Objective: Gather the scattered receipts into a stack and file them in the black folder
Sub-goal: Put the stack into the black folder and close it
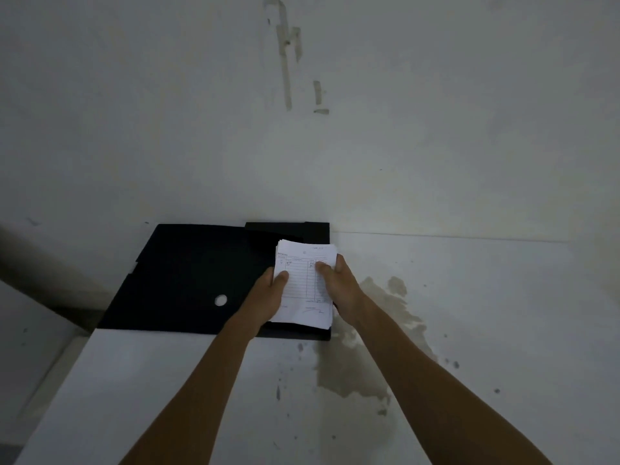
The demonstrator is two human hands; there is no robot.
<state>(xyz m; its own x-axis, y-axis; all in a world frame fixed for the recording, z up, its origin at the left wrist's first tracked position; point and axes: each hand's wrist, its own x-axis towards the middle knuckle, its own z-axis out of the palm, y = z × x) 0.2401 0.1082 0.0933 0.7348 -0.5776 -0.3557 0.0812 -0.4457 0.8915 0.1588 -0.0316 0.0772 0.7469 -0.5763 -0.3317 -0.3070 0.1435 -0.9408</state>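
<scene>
Two bare forearms rise from the bottom of the frame across a white table [167,380] that carries a pale brownish stain [362,360] and a few dark specks right of centre. At mid-frame the left hand [265,297] and the right hand [339,286] both close on a stack of receipts [303,283], each gripping a long side edge with the thumb lying on the top sheet and the other fingers tucked under, so the stack is pinched from both sides. The receipts are thin white paper, light and floppy, and the sheets are slightly fanned at the upper left corner, so they would likely slide against one another if the grip slackened; holding both side edges as now, or supporting them flat from beneath, looks the safest way to keep them square. The top sheet is a printed form with ruled columns, some handwriting in the upper rows and a scrawl near the bottom; its header is too small and blurred to read. The stack sits over the right half of the black folder [188,276], which lies open on the table, its left flap showing a round hole [220,300]; whether the receipts rest on it or hover just above cannot be told. Beyond stands a scuffed white wall [436,129] with peeled tape marks near the top centre.
</scene>
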